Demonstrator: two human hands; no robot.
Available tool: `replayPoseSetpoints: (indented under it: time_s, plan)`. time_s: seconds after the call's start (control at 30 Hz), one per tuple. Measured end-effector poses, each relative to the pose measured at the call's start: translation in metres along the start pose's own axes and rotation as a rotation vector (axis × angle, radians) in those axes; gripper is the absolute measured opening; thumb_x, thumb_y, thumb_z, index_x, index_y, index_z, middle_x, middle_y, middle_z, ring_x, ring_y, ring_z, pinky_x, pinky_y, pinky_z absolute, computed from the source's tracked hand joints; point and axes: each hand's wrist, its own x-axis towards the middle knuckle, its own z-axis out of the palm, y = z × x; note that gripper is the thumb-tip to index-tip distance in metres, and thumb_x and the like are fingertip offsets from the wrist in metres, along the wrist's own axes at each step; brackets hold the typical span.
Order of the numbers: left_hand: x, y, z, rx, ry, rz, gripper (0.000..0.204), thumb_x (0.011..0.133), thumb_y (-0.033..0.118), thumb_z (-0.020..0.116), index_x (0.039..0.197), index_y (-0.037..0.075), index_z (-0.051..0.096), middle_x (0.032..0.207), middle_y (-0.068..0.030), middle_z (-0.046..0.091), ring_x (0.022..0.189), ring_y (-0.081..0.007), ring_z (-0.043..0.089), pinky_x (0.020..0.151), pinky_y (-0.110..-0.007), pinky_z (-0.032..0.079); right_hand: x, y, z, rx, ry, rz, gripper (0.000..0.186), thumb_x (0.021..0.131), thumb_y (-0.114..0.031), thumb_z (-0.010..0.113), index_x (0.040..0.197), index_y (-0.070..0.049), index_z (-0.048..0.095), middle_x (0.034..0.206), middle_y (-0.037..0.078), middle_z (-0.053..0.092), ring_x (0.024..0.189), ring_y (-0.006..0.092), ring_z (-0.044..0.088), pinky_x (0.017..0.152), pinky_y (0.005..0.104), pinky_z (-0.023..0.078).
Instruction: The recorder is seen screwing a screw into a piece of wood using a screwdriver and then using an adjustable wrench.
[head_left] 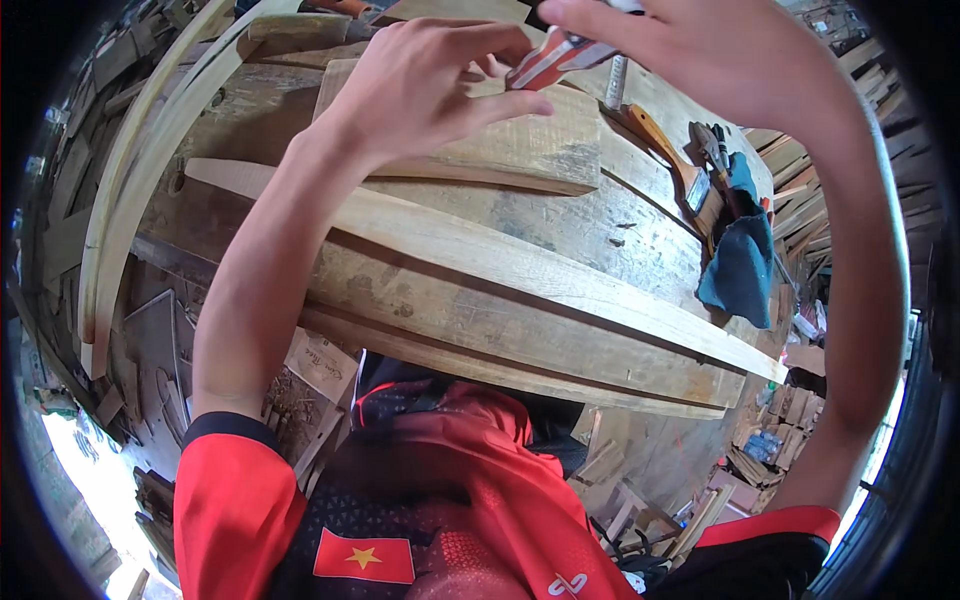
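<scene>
Both my hands are raised at the top of the view, over a thick wooden board (500, 150). Between them is a red and white striped tool (553, 62) with a hard-looking body; its exact kind is unclear. My right hand (665, 42) grips its upper end, with the thumb along the top. My left hand (440, 85) curls its fingers round the lower left end, and its thumb sticks out beneath. A narrow metal strip with marks (617, 82) shows just below my right hand, partly covered by it.
A long pale tapered wood strip (520, 265) crosses the workbench (420, 295). To the right lie a paintbrush (668, 155) with an orange handle and a dark teal cloth (738, 265). Curved wood pieces (125, 190) rise at the left. Scrap wood (790, 440) is piled at the lower right.
</scene>
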Motion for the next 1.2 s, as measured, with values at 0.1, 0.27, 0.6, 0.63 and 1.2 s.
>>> replayPoseSetpoints:
  time_s: [0.1,0.27,0.6,0.63,1.2]
  plan:
    - [-0.001,-0.003,-0.002,0.0,-0.047,0.012,0.037,0.087,0.038,0.083,0.101,0.006,0.072,0.09,-0.0073,0.076,0.083,-0.0209,0.075,0.078,-0.036,0.061,-0.003,0.015,-0.006,-0.001,-0.042,-0.059,0.045,0.104,-0.042,0.059,0.111,0.002,0.066,0.097,0.019,0.068,0.093,0.0326,0.067,0.083,0.0439,0.053]
    - [-0.001,0.003,-0.001,0.043,-0.062,-0.029,0.037,0.088,0.038,0.083,0.1,0.005,0.073,0.091,-0.0082,0.076,0.084,-0.0217,0.076,0.075,-0.037,0.06,-0.002,0.025,-0.004,-0.003,-0.177,-0.235,0.048,0.102,-0.044,0.061,0.116,0.001,0.064,0.097,0.018,0.069,0.092,0.032,0.067,0.081,0.0455,0.054]
    - [-0.003,0.0,0.001,-0.074,-0.114,-0.098,0.036,0.09,0.038,0.081,0.104,0.006,0.076,0.094,-0.0062,0.077,0.087,-0.0189,0.077,0.084,-0.035,0.062,-0.012,0.003,-0.013,-0.009,-0.276,-0.227,0.048,0.101,-0.045,0.061,0.11,0.001,0.065,0.093,0.016,0.067,0.094,0.0262,0.066,0.079,0.0437,0.053]
    - [0.0,0.005,-0.004,-0.053,-0.187,-0.176,0.037,0.09,0.039,0.081,0.107,0.006,0.076,0.099,-0.0072,0.078,0.092,-0.0196,0.077,0.086,-0.036,0.062,-0.014,0.007,-0.008,-0.013,-0.151,-0.273,0.047,0.102,-0.044,0.06,0.111,0.001,0.065,0.092,0.016,0.067,0.092,0.0265,0.067,0.079,0.0436,0.054]
    - [-0.003,-0.002,-0.001,-0.1,0.008,-0.104,0.041,0.08,0.039,0.09,0.104,0.008,0.077,0.093,-0.004,0.076,0.093,-0.0132,0.074,0.083,-0.03,0.057,-0.01,0.016,-0.018,0.088,-0.288,-0.199,0.05,0.104,-0.043,0.052,0.108,0.005,0.066,0.092,0.019,0.068,0.09,0.0287,0.068,0.081,0.0428,0.054]
